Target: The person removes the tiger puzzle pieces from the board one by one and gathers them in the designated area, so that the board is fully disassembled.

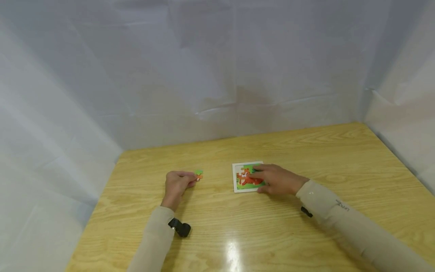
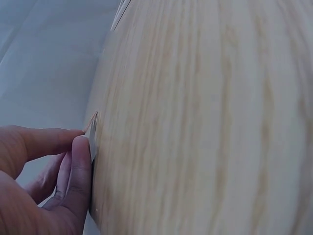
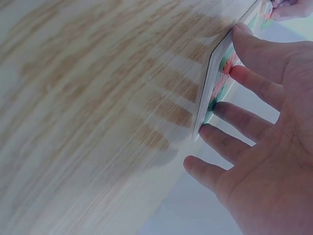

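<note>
Between thumb and index finger, my left hand pinches a small green and orange puzzle piece, left of the puzzle. In the left wrist view the piece shows nearly edge-on, close to the table surface. A square jigsaw puzzle in a white frame lies flat, picturing an orange animal on green; its upper left corner is pale, without picture. My right hand rests with spread fingers on the puzzle's right side, covering part of the picture. The right wrist view shows those straight fingers touching the frame and picture.
The wooden table spreads around both hands. White sheeting hangs behind it and along both sides. Black wrist cameras sit on both arms, the left camera standing out beside the sleeve.
</note>
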A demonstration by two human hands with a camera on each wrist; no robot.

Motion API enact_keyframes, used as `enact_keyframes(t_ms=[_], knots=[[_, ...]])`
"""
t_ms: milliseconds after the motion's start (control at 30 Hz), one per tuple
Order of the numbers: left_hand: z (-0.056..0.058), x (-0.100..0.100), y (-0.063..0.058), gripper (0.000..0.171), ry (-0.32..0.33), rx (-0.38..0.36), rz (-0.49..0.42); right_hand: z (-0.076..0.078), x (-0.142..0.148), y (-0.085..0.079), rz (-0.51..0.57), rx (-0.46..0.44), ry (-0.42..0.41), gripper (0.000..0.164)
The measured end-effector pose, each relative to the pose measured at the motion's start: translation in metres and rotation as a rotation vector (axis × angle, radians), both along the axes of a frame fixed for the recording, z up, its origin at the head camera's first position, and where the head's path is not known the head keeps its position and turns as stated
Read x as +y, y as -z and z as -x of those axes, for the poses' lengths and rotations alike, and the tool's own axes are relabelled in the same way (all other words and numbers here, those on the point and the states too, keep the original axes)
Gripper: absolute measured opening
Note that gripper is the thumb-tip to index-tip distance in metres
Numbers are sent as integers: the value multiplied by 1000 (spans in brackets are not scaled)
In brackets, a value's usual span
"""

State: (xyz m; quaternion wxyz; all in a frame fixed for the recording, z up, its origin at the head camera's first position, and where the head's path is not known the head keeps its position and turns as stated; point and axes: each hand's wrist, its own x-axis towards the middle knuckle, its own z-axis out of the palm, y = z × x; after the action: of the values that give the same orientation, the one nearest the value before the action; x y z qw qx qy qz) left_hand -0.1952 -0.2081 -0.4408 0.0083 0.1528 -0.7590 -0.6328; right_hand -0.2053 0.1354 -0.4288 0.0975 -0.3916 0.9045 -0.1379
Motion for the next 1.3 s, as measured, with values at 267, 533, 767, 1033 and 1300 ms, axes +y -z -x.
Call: enact_keyframes(t_ms=[267,533,767,1033,1300], knots=[[1,-2,1,14,2,-13,6,-1,-1,-1,8,-10,2,56],[0,-1,0,14,-15,-42,3,-2,-1,-2,30,-4,-6,55],[2,4,-2,15,14,-29,23,-3,-1,-3,23,-10,9,55],[-1,27,-10,11,123,21,200,-5,0,-3,36,-2,6,55],[-1,56,-16,10,281,117,430,-5,2,0,35,-2,14,54]])
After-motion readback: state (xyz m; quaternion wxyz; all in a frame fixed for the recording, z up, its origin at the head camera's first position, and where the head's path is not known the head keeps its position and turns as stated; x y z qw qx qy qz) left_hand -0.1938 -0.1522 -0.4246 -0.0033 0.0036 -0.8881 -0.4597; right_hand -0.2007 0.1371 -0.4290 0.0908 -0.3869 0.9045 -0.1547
